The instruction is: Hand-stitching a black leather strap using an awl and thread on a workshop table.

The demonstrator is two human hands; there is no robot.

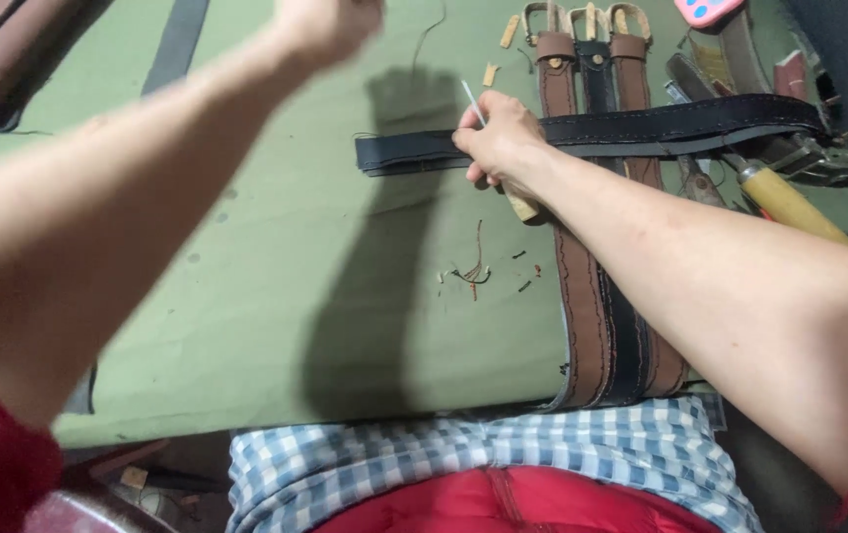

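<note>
A black leather strap (414,151) lies crosswise on the green mat (276,296), stitched along its edges toward the right. My right hand (500,143) presses on the strap and grips an awl with a wooden handle (521,206) and a thin metal point sticking up. My left hand (323,25) is raised high at the top of the view, closed in a fist, blurred; what it holds cannot be seen. My left forearm stretches across the left side.
Three belts, two brown and one black (606,326), lie lengthwise under the strap, buckles at the far end. Tools with wooden handles (789,202) lie at the right. Thread scraps (473,271) dot the mat. A checked cloth (483,454) covers my lap.
</note>
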